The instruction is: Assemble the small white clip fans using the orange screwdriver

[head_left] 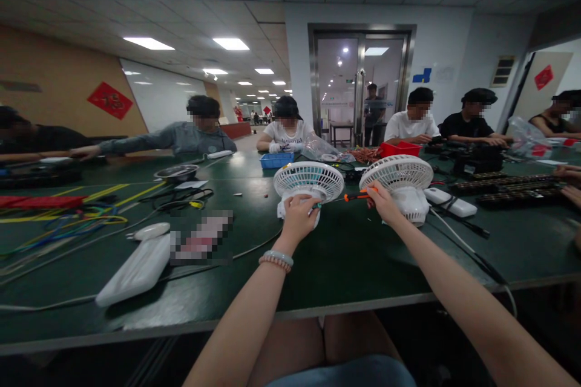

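Observation:
Two white fans stand side by side on the green table, the left fan point(333, 180) and the right fan point(411, 176). In front of the left fan is my left hand point(299, 214), its fingers closed around a small green thing point(316, 206). My right hand point(382, 201) grips an orange and black screwdriver point(358, 196) in front of the right fan. The screwdriver's thin shaft points left toward my left hand. What the green thing is cannot be made out.
A white power strip point(136, 269) lies at the left, with cables around it. A blue basket point(276, 161) and a red bin point(400, 149) stand behind the fans. Several people sit around the table. A white box point(451, 202) lies at the right.

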A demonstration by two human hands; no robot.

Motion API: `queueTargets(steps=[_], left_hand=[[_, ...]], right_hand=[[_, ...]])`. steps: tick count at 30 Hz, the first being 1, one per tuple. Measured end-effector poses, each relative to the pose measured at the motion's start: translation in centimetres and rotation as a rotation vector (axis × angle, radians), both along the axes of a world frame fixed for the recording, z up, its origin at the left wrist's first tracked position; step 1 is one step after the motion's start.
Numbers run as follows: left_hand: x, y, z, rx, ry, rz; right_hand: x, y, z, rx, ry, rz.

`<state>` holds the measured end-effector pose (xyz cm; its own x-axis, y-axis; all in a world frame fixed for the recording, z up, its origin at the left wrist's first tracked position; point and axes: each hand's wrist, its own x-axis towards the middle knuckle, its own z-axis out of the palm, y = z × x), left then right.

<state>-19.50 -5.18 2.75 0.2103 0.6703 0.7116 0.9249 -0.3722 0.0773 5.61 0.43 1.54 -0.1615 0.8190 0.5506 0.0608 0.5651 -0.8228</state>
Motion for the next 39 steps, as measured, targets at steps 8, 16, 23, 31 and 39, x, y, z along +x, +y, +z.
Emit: queueTargets(steps=[8,16,23,31,39], left_hand=[[0.3,-0.4,0.0,0.011,0.003,-0.005],[0.6,-0.6,0.1,-0.011,0.011,0.017],[0.7,-0.5,0.1,0.024,0.024,0.032],[1.8,-0.7,-0.1,0.058,-0.025,0.080],[3.6,-0.7,-0.5,0.069,-0.100,0.172]], right_hand=[[0.1,-0.1,-0.1,0.027,0.020,0.017],[-0.1,-0.2,0.0,-0.032,0.050,0.064],[0.0,0.4,-0.1,-0.029,0.045,0.018],[0.2,0.3,-0.2,-0.007,-0.037,-0.031],[0.7,-0.1,0.1,0.121,-0.072,-0.081]])
